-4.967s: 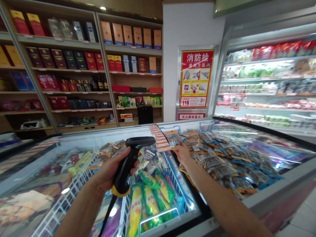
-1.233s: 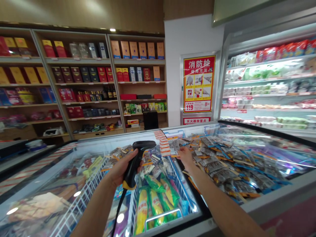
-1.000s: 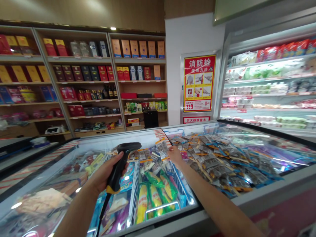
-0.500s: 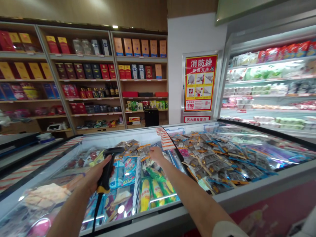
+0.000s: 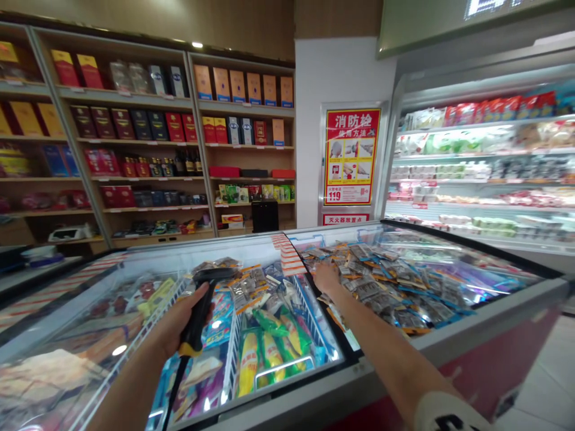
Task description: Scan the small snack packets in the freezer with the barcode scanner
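My left hand (image 5: 182, 320) grips a black and yellow handheld barcode scanner (image 5: 194, 323), its head held level over the open freezer bay and its cable hanging down. My right hand (image 5: 326, 278) is at the left edge of a heap of small grey packets (image 5: 381, 281) with orange and blue edges. Its fingers are blurred and partly hidden, so I cannot tell whether they hold a packet. Similar packets (image 5: 249, 286) lie at the back of the open bay, behind yellow corn-shaped packs (image 5: 272, 353) in a white wire basket (image 5: 230, 359).
The chest freezer (image 5: 314, 389) spans the front, with a striped strip (image 5: 287, 254) near the bay divider. Behind it stand shelves (image 5: 246, 157) of boxed goods, a red fire-hydrant sign (image 5: 350, 157) and a lit refrigerated display (image 5: 476, 173).
My right hand has moved right, from the packets in the open bay to the heap across the divider. The view has turned slightly right. My left hand still holds the scanner.
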Available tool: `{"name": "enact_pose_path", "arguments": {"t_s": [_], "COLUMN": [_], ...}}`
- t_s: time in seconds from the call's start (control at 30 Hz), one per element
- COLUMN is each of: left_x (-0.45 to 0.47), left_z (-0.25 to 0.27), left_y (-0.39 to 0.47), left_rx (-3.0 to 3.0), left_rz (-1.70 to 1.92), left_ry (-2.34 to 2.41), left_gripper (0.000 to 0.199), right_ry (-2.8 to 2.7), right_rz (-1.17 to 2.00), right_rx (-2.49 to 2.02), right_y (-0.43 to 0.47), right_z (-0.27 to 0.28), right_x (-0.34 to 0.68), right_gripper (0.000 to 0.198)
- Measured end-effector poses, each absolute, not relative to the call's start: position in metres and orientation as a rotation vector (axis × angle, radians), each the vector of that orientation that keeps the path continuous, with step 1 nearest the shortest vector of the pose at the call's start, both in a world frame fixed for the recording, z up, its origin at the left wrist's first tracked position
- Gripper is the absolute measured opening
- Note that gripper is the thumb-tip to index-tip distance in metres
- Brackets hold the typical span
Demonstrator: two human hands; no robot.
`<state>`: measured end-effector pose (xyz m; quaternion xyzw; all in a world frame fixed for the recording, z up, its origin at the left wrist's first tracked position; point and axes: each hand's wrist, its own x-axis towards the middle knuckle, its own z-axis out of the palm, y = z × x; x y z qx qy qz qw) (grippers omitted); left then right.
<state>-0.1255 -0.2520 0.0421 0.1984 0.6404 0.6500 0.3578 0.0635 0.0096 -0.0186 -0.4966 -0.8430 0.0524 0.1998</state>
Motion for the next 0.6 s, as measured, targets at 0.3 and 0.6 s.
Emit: {"name": "enact_pose_path", "arguments": {"t_s": [0.3,0.6], "left_x": [-0.089,-0.086], "left_z": [0.051,0.040], "left_y": [-0.236,-0.223], "left_rx": [0.489,0.591], "left_rz": [1.718,1.608], "left_ry": [1.618,1.593], "left_gripper": [0.020,0.027], "right_ry": [-2.457,-2.142], "right_rz": [0.143,0.300], "right_rx": [-1.318,-1.553], "right_y": [-0.006,0.017], "right_z": [-0.025,-0.014], "right_x": [0.085,0.081], "right_gripper": [0.024,0.040]}}
